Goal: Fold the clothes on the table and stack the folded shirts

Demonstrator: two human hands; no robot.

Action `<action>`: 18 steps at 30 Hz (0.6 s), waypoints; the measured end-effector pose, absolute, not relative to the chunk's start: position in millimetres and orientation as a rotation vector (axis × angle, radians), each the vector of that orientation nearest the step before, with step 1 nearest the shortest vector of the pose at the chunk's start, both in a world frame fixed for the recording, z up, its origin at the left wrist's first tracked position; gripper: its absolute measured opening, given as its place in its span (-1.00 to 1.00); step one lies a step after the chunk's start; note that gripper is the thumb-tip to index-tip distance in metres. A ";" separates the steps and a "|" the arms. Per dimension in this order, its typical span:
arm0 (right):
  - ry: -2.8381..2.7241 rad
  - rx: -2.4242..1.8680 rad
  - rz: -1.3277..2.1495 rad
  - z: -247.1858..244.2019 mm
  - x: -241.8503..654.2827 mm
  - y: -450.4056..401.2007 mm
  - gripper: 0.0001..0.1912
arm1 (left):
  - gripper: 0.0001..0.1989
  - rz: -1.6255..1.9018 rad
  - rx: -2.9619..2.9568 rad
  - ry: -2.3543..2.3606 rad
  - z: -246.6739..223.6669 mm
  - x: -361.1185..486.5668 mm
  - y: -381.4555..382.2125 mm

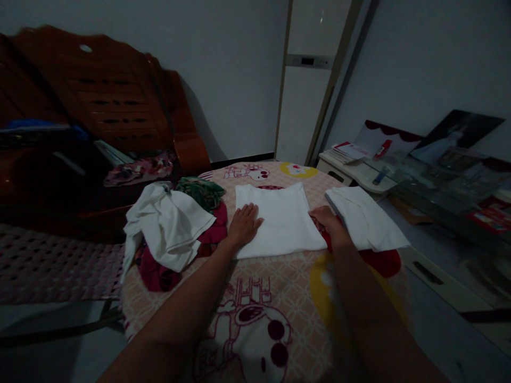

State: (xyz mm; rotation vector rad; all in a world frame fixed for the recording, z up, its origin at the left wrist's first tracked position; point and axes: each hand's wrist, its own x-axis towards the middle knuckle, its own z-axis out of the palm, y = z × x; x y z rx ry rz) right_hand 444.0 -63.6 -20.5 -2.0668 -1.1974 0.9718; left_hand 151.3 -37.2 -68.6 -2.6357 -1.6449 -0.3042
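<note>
A white garment (281, 221), folded into a rough rectangle, lies flat in the middle of the round table. My left hand (244, 223) rests on its left side, palm down with the fingers stretched out. At the garment's right edge, my right hand (325, 219) has its fingers closed, pinching the white cloth there. Just right of that hand is a folded white cloth piece (363, 215), lying over something dark red. A crumpled white garment (167, 223) sits on the table's left side, beside a green cloth (202, 191) and a maroon cloth (215, 226).
A patterned tablecloth (295, 287) with cartoon figures covers the table. Behind on the left stands a carved wooden bench (115, 101) with clothes on it. A tall white air conditioner (305, 101) stands at the back. On the right is a glass-topped cabinet (423, 186) with papers.
</note>
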 end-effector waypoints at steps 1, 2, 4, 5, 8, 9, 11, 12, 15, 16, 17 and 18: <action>-1.194 -2.089 0.957 -21.4 443.7 -62.2 -0.61 | -0.40 -0.303 -2.634 -1.645 -68.4 151.4 -37.3; -1.187 -2.103 0.941 -22.2 443.2 -61.1 -0.62 | -0.40 -0.302 -2.634 -1.644 -68.2 151.5 -37.4; -1.166 -2.128 0.917 -23.3 442.3 -59.6 -0.65 | -0.40 -0.305 -2.635 -1.636 -68.0 151.7 -37.5; -1.157 -2.141 0.912 -23.6 441.9 -59.1 -0.66 | -0.40 -0.306 -2.636 -1.635 -67.9 151.8 -37.6; -1.148 -2.166 0.910 -23.7 441.4 -58.5 -0.67 | -0.39 -0.289 -2.635 -1.653 -67.4 152.1 -38.0; -1.144 -2.168 0.909 -23.7 441.5 -58.4 -0.67 | -0.40 -0.284 -2.635 -1.657 -67.1 152.2 -38.2; -1.145 -2.170 0.895 -24.2 442.0 -58.0 -0.67 | -0.40 -0.283 -2.636 -1.655 -66.6 152.4 -38.5; -1.149 -2.174 0.881 -24.8 442.3 -57.7 -0.66 | -0.41 -0.285 -2.635 -1.653 -66.3 152.6 -38.6; -1.185 -2.189 0.849 -27.7 443.7 -56.2 -0.64 | -0.41 -0.278 -2.631 -1.664 -65.8 153.1 -38.9; -1.194 -2.194 0.840 -28.9 444.1 -55.5 -0.64 | -0.41 -0.276 -2.630 -1.666 -65.7 153.3 -38.9; -1.200 -2.197 0.829 -30.2 444.4 -54.9 -0.64 | -0.41 -0.277 -2.631 -1.666 -65.8 153.4 -38.9; -1.206 -2.199 0.819 -31.5 444.7 -54.3 -0.65 | -0.41 -0.279 -2.632 -1.665 -65.9 153.4 -38.8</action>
